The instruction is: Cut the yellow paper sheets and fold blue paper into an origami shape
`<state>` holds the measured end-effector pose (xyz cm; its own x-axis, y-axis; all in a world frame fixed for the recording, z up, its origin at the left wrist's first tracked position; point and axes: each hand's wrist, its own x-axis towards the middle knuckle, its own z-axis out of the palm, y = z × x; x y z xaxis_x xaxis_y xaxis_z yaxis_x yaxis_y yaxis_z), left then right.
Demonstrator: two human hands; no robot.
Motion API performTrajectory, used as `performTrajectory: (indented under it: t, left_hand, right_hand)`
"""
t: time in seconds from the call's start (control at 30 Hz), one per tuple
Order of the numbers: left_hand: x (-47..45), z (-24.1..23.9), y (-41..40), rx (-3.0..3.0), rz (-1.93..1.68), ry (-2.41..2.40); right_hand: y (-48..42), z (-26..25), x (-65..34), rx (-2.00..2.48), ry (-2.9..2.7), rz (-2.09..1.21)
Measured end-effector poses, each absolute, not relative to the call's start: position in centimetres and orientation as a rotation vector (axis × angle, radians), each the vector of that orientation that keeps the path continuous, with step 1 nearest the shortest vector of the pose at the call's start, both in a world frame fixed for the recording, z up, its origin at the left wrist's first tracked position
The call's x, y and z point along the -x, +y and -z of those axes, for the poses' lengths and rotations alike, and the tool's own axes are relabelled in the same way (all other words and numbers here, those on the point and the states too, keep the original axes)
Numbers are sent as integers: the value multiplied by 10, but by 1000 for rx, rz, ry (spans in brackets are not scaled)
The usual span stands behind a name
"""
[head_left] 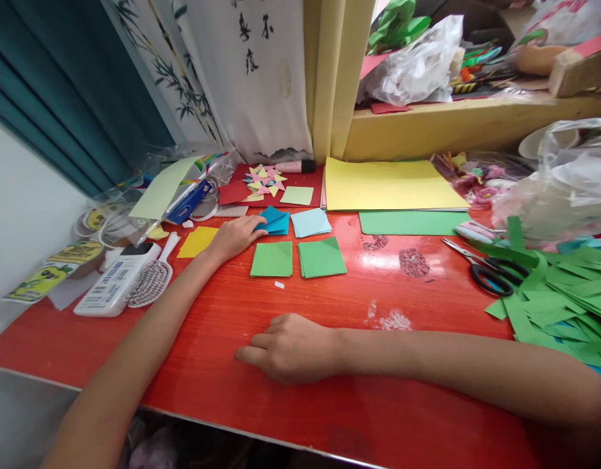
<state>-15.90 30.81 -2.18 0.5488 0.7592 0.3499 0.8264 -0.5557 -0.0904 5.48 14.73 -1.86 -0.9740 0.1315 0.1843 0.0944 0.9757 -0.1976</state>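
Note:
My left hand reaches forward and its fingers pinch the near edge of a small stack of dark blue paper squares. My right hand rests on the red table near the front, fingers curled loosely with nothing in them. Just ahead lie a green paper square and a stack of green squares. A light blue stack sits beside the dark blue one, and a yellow square lies left of my left hand.
Black-handled scissors and a pile of green paper strips lie at the right. A large yellow sheet and green sheet are behind. Small folded paper stars, a white hairbrush and tape rolls crowd the left.

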Motion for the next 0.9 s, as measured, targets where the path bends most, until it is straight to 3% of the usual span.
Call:
performTrajectory:
  t: [0.9]
  left_hand:
    - [158, 22, 304, 2474, 306, -1268]
  right_hand:
    - [148, 20, -56, 168, -2928, -256]
